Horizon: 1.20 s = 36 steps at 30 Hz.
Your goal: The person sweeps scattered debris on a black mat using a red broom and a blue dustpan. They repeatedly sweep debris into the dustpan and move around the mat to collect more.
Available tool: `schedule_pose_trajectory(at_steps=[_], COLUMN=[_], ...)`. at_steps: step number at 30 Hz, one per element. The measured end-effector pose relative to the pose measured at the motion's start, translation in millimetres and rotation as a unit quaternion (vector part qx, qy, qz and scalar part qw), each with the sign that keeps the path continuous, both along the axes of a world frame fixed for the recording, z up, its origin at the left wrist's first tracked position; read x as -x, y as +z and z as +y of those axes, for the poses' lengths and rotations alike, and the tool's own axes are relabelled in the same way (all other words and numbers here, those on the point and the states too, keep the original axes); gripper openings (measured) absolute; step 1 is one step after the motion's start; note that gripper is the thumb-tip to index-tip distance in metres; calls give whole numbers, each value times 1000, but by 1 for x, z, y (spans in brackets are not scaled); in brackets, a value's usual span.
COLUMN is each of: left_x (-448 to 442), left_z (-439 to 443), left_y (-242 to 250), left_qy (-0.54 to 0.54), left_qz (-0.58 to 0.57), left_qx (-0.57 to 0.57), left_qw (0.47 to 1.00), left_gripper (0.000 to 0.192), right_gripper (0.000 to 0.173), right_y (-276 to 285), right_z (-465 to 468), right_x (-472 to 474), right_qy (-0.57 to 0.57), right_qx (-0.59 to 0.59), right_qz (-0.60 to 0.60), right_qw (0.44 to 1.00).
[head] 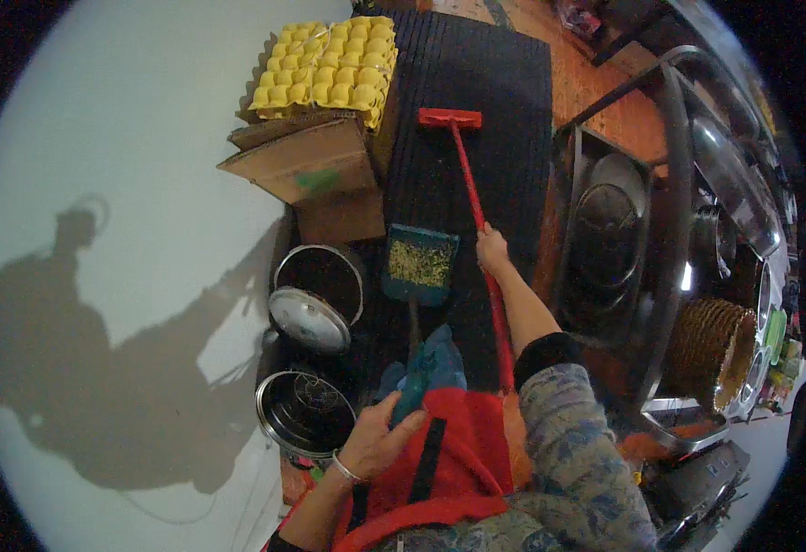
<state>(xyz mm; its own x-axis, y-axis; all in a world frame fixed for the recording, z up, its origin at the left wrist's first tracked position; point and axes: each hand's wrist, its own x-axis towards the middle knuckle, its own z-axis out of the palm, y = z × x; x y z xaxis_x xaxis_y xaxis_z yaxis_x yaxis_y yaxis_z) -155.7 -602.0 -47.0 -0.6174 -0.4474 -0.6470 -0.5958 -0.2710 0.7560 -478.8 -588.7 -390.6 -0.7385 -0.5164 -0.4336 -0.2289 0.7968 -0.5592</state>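
Note:
My left hand (382, 435), low in the view, grips the green handle (413, 390) of a long-handled dustpan. The dustpan's blue-green pan (410, 293) lies ahead on a dark ribbed floor mat (513, 90) and holds yellowish crumbs or bits (417, 262). My right hand (491, 252) is wrapped around the red pole (468, 176) of a long-handled floor tool, a broom or squeegee. Its wide red head (450, 119) is farther out over the mat, apart from the pan. The underside of that head is hidden.
At the left, tied yellow egg trays (327, 62) sit by an open cardboard box (313, 165). Nearer are a round pot (358, 276) with a metal lid (310, 321) against it and another round vessel (299, 414). A metal rack (679, 138) with a wicker basket (710, 352) borders the right.

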Motion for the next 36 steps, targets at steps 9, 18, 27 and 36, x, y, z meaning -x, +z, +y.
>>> schedule_pose_trajectory(at_steps=[9,18,27,36], left_x=[-26,-61,-76,-62], left_z=[3,32,52,46], left_y=[-20,-13,-37,-21], left_qy=[51,29,-68,25], left_qz=[45,78,16,40], left_qx=[-20,-16,23,-34], left_qw=[998,996,997,998], left_gripper=[32,27,34,21], right_gripper=[41,38,28,43], right_y=[149,143,21,111], right_z=[305,195,-12,332], right_x=[-190,-129,-27,-186], right_qy=[182,82,5,137], right_qx=[-134,36,46,-163], right_qz=[-107,-43,-10,-168], right_qw=[968,995,999,962])
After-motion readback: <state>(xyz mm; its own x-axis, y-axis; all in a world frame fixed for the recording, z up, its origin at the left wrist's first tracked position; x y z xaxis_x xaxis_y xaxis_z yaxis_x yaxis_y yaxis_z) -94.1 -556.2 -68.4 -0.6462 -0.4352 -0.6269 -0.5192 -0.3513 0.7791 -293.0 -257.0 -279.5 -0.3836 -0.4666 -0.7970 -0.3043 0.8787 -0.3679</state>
